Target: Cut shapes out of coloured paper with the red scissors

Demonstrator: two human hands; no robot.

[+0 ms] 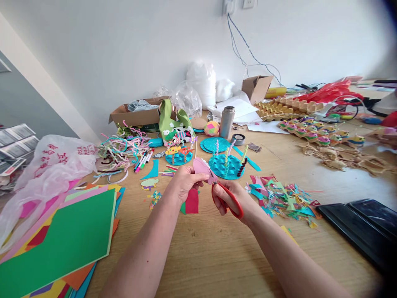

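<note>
In the middle of the head view, my left hand (185,182) pinches a small piece of pink paper (201,166) between thumb and fingers. My right hand (233,198) is closed around the red handles of a pair of scissors (237,209), whose blades meet the lower right edge of the paper. Below them on the table lies a red paper piece (192,201) with a green strip beside it. Just beyond my hands stands a blue egg-carton base (226,167) with twisted pipe cleaners upright in it.
Colored paper sheets (77,231) are stacked at left. Paper scraps (288,196) and a black phone-like slab (350,231) lie at right. Farther back are a metal bottle (227,122), black tape roll (238,139), markers (144,160), pipe cleaners (124,149) and egg cartons (279,108).
</note>
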